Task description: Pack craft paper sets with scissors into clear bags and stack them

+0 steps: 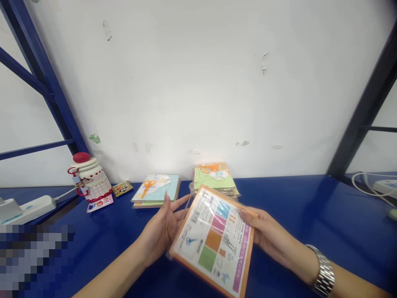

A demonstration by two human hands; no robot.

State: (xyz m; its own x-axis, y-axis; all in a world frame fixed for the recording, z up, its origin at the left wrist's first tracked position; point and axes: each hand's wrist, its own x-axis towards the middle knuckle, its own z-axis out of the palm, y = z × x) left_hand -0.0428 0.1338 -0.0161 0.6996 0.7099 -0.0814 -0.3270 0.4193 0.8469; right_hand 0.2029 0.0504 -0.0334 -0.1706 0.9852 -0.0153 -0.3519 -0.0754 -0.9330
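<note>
An orange-edged craft paper pack [214, 240] in clear wrap is held tilted above the blue shelf, back side up, showing coloured squares and a scissors picture. My left hand [163, 229] supports its left edge with fingers spread behind it. My right hand [268, 236], with a metal watch on the wrist, grips its right edge. Two more stacks of packs lie by the wall: a light blue one [156, 190] and a green one [215, 176].
A red-capped patterned bottle [89, 178] stands at the left on the blue shelf [310, 215], with a small gold sachet [122, 188] and a card beside it. White power strips lie at far left [25, 209] and far right. Dark blue rack posts rise on both sides.
</note>
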